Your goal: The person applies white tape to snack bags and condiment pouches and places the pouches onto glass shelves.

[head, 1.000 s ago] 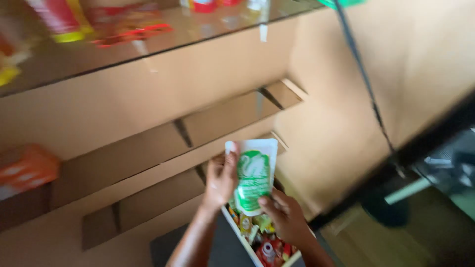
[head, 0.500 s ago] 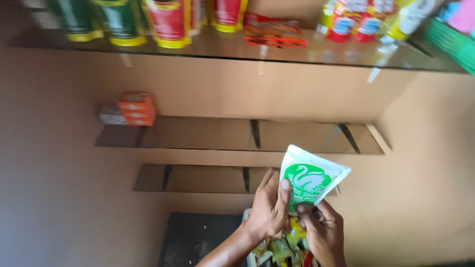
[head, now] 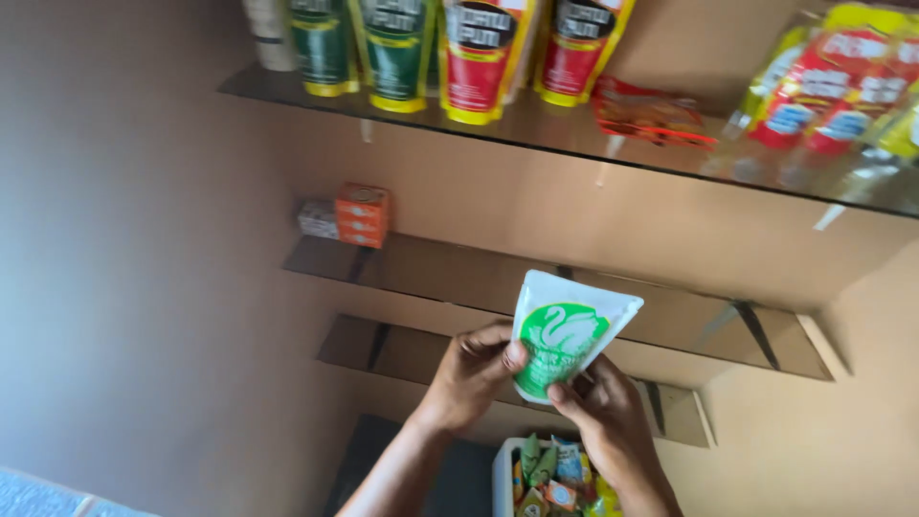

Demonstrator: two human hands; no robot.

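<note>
Both hands, left hand and right hand, grasp 1 white-green pouch below 4 upright pouches

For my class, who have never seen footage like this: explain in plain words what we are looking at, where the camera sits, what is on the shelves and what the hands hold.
There is no machine here: a person wears one camera on the head, so the picture looks out over their own two bare hands. The left hand and the right hand together hold up a white pouch with a green round label. In front is a wall with glass shelves. The top shelf carries upright green, red and yellow pouches. The middle shelf holds small orange boxes. Below the hands stands a white box filled with small colourful packets.
</note>
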